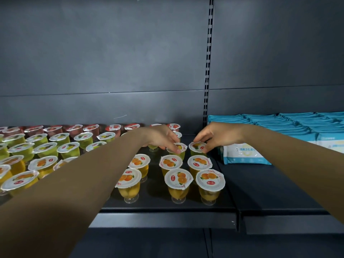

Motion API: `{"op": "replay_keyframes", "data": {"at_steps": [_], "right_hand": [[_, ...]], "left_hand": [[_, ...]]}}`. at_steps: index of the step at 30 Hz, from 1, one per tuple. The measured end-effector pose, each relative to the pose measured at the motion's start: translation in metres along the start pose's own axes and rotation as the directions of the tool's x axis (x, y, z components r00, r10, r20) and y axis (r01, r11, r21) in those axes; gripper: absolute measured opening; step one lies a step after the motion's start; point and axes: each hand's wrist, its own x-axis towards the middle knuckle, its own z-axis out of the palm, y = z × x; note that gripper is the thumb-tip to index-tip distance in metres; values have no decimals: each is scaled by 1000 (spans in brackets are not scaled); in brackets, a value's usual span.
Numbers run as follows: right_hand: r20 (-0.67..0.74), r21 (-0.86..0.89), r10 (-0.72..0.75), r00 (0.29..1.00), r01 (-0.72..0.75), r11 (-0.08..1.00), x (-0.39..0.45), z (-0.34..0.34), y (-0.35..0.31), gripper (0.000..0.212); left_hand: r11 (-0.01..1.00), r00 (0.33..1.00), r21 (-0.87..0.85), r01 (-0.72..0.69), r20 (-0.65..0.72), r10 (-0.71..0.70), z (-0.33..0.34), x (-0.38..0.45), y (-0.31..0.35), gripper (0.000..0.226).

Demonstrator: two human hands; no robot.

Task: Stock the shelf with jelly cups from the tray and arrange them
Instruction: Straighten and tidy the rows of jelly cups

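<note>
A: What have my hands got?
B: I see the left hand (163, 135) pinching one cup (177, 148) by its lid, the right hand (216, 135) pinching the cup beside it (197, 147), both standing on the shelf (260, 192).
A: And to the right?
B: Blue packs (279, 123).

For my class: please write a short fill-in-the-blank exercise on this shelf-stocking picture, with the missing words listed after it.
1. Each hand holds one jelly cup by its ____.
2. The right hand holds a cup beside the left hand's cup, both behind the ____-pictured cups.
3. The packets right of the cups are white and ____.

Missing words: lid; orange; blue
</note>
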Motion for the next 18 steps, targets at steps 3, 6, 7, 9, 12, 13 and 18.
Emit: {"op": "replay_keyframes", "data": {"at_steps": [3, 6, 7, 9, 12, 13, 18], "right_hand": [[-21, 9, 8, 1000, -8, 1000, 0, 2, 1, 38], [-41, -2, 12, 999, -12, 1000, 0, 4, -1, 38], [-44, -7, 11, 999, -11, 1000, 1, 4, -2, 37], [-50, -30, 13, 999, -14, 999, 2, 5, -5, 37], [-61, -83, 19, 998, -24, 996, 8, 8, -12, 36], [-62, -91, 19, 998, -25, 996, 11, 8, -15, 36], [-62, -105, 9, 998, -16, 994, 24, 14, -30, 34]], "left_hand": [[998, 1000, 55, -5, -7, 5, 0, 0, -1, 47], [991, 1000, 134, -7, -25, 10, -3, -2, -2, 44], [988, 1000, 157, -2, -29, 7, -5, -2, -2, 44], [982, 999, 188, 10, -32, -4, -9, -3, -5, 43], [975, 999, 222, 35, -43, -26, -13, -5, -12, 44], [974, 999, 223, 42, -42, -33, -14, -5, -15, 43], [980, 998, 190, 59, -42, -52, -22, -10, -28, 42]]}}
